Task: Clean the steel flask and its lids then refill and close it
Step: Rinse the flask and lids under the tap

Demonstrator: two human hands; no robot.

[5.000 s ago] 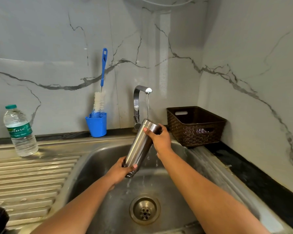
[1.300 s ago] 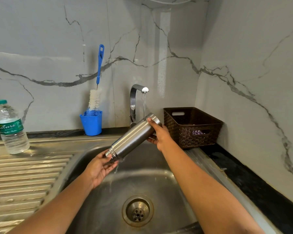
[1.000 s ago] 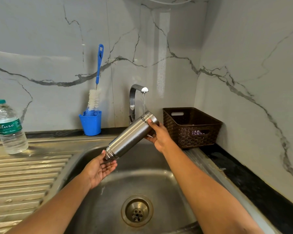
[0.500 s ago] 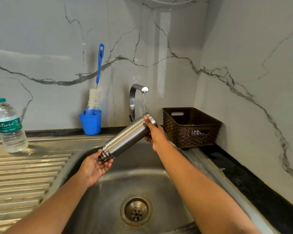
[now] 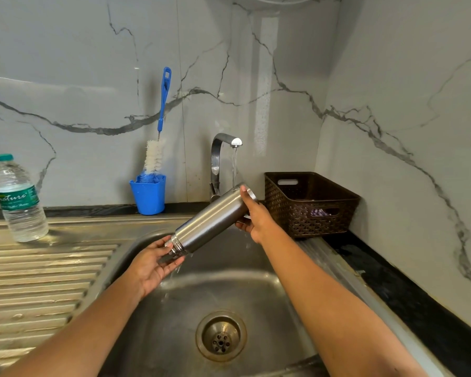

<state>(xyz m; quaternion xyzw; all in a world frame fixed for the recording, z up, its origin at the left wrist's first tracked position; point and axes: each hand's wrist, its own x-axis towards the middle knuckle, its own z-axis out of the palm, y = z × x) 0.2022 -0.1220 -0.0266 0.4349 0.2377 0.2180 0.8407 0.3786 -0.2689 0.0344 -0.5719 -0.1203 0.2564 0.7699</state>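
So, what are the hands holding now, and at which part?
Both hold the flask. The right hand grips its raised base end under the tap; the left hand holds the threaded neck at the low end.

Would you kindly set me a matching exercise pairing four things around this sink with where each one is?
Things:
1. steel flask
2. bottle brush
3. water bottle
4. brown basket

Places:
A. standing in the blue cup
B. on the drainboard, far left
C. held tilted under the running tap
D. in the corner, right of the tap

Pairs: 1-C; 2-A; 3-B; 4-D
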